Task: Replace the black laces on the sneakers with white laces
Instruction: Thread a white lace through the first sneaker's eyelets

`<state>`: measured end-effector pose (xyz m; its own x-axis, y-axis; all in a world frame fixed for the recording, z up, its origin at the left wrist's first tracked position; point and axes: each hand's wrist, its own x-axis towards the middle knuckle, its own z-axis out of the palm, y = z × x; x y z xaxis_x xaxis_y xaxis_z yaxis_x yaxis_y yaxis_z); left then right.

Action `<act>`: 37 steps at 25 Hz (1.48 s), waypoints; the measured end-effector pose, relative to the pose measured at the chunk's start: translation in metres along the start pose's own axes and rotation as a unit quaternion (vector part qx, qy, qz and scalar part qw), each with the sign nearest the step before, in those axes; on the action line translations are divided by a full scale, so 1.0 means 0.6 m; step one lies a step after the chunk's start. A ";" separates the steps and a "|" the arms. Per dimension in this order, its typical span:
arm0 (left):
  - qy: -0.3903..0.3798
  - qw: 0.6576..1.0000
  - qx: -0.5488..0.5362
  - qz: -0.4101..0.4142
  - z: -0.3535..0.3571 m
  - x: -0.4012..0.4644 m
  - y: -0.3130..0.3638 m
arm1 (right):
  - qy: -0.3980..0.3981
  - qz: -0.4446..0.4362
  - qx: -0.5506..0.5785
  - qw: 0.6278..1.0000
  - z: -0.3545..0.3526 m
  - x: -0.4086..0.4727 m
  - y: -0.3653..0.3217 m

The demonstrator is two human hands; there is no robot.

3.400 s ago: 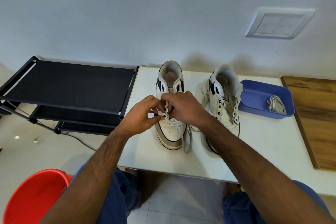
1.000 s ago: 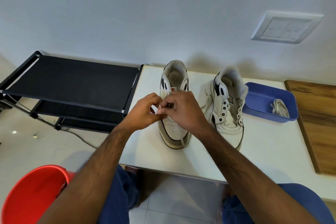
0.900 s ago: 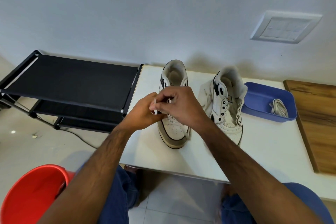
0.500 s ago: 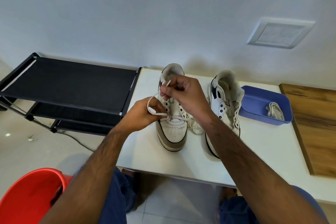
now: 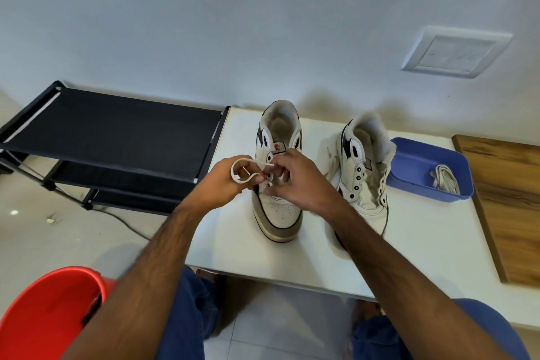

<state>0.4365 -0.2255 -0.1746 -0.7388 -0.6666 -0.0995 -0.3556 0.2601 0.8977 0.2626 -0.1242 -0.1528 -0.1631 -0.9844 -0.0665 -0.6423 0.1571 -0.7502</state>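
Pinching a loop of white lace (image 5: 243,172) at the centre of the frame, the left hand (image 5: 225,184) has its fingers curled round the strand, just left of the left sneaker (image 5: 279,202). The right hand (image 5: 295,181) hovers over that sneaker's eyelets, its fingertips (image 5: 267,190) pressed together low on the eyelet row; whether they hold the lace I cannot tell. A thin end of the lace runs between the two hands. This sneaker stands upright on the white bench (image 5: 415,248), toe toward the bottom of the frame. Right of it, close by, stands the right sneaker (image 5: 363,181), its eyelets bare and its tongue loose. Further right, touching that sneaker's side, a blue tray (image 5: 409,161) holds a bundled white lace (image 5: 444,183). A wooden board (image 5: 508,199) lies at the right edge. At the left stands a black rack (image 5: 111,134); a red bucket (image 5: 43,316) fills the lower left corner.
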 end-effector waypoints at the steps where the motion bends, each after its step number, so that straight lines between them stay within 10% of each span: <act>1: -0.001 1.000 -0.009 -0.006 -0.002 -0.002 0.000 | 0.011 -0.017 -0.051 0.999 0.007 -0.002 0.002; 5: 0.041 0.984 -0.161 0.059 -0.025 -0.007 0.012 | 0.065 -0.026 -0.120 0.990 0.033 -0.013 0.015; 10: 0.209 0.840 -0.482 0.135 -0.077 -0.024 0.035 | 0.055 -0.022 -0.110 0.992 0.029 -0.009 0.017; 14: 0.104 0.988 -0.112 0.034 -0.051 -0.014 0.030 | 0.050 -0.026 -0.113 0.992 0.028 -0.005 0.018; 18: -0.063 0.951 0.303 -0.013 -0.004 0.003 0.014 | 0.048 -0.030 -0.117 0.992 0.028 -0.004 0.019; 24: -0.097 0.954 0.284 0.014 0.009 0.011 0.002 | 0.049 -0.032 -0.120 0.991 0.027 -0.004 0.021; 28: -0.022 0.992 -0.117 0.052 -0.019 -0.005 0.031 | 0.036 -0.031 -0.104 0.993 0.026 -0.003 0.017; 32: 0.086 0.871 -0.476 0.079 -0.052 -0.017 0.044 | 0.029 -0.026 -0.065 0.997 0.025 0.000 0.020; 34: 0.126 0.891 -0.432 0.053 -0.048 -0.016 0.040 | 0.027 -0.026 -0.057 0.998 0.024 0.000 0.020; 37: 0.128 0.988 -0.078 0.019 -0.023 -0.002 0.028 | 0.028 -0.030 -0.056 0.998 0.020 0.000 0.021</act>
<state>0.4394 -0.2301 -0.1535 -0.5731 -0.8189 0.0302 -0.2226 0.1910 0.9560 0.2637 -0.1231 -0.1701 -0.1608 -0.9869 0.0157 -0.7310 0.1083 -0.6737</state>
